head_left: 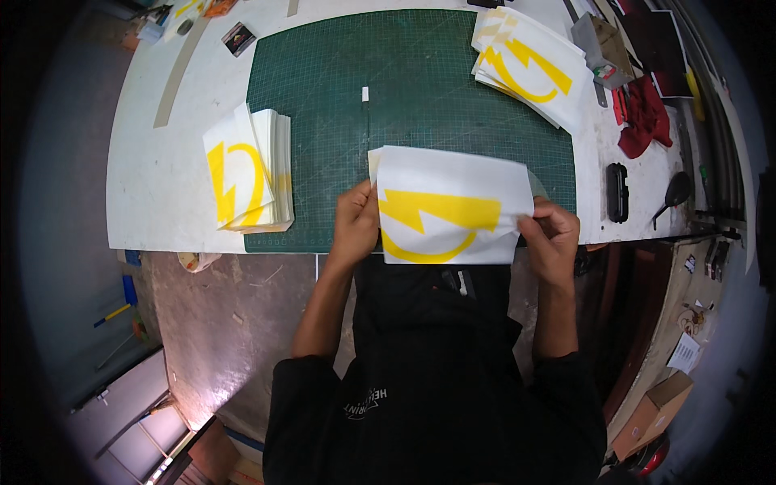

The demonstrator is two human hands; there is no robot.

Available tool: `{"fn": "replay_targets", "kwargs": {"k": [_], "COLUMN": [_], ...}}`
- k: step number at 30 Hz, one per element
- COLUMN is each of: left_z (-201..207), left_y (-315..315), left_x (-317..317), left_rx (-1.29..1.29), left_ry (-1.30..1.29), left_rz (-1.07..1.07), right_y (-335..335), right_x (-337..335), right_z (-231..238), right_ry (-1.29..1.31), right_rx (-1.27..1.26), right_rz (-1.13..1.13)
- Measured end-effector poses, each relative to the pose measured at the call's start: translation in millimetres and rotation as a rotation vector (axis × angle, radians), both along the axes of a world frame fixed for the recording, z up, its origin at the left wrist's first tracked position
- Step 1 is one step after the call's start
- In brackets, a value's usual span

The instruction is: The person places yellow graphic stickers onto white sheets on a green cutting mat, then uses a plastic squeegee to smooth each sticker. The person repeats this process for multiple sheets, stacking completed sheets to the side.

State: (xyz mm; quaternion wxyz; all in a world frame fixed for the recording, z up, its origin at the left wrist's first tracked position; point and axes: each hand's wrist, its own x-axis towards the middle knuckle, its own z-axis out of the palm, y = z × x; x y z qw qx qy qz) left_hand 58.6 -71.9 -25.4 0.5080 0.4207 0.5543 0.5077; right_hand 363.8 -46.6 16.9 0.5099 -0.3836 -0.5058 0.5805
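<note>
A white sheet with a yellow bolt-and-arc print (461, 174) is held between my two hands at the table's near edge. My left hand (358, 220) grips its left edge, the fingers partly behind it. There a cream-coloured edge shows behind the sheet. At the right edge, my right hand (553, 234) pinches it between thumb and fingers, and the sheet creases slightly there. Beneath the sheet lies a green cutting mat (323, 145). A thick stack of similar sheets (250, 174) sits to the left, overlapping the mat's edge. Another, looser pile of printed sheets (529, 69) lies at the far right.
On the white table (153, 186) lie a long grey strip (178, 81) and a small dark card (238, 39). A white-ended thin strip (365, 94) rests on the mat. At right are a red cloth (647, 117), a black case (617, 192), a black spoon-shaped tool (677, 190) and a metal box (602, 50).
</note>
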Motion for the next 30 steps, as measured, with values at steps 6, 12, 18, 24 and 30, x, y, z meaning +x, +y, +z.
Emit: {"fn": "replay_targets", "kwargs": {"k": [6,12,18,24,30], "left_z": [-2.3,8.6,13.7,21.7,15.1], "left_y": [1.7,6.3,-6.6,-10.1,3.5], "left_x": [-8.9,0.5,15.2,-2.9,-8.6], "left_rx": [-0.013,0.068,0.295,-0.186,-0.097], "left_ry": [-0.156,-0.129,0.387,-0.272,-0.227], "left_rz": [-0.058,0.038,0.430,0.023,-0.241], "right_y": [8.8,8.9,16.7,22.0,30.0], "right_x": [-5.8,-22.9,-32.0,-24.7,-13.6], "right_z": [-0.8,-3.5,-2.9,-14.7,-26.7], "right_ry": [0.065,-0.205,-0.375,-0.356,-0.315], "right_rx": [0.075,-0.088,-0.197,-0.252,-0.314], "right_rz": [0.091,0.008,-0.072,0.015,0.013]}}
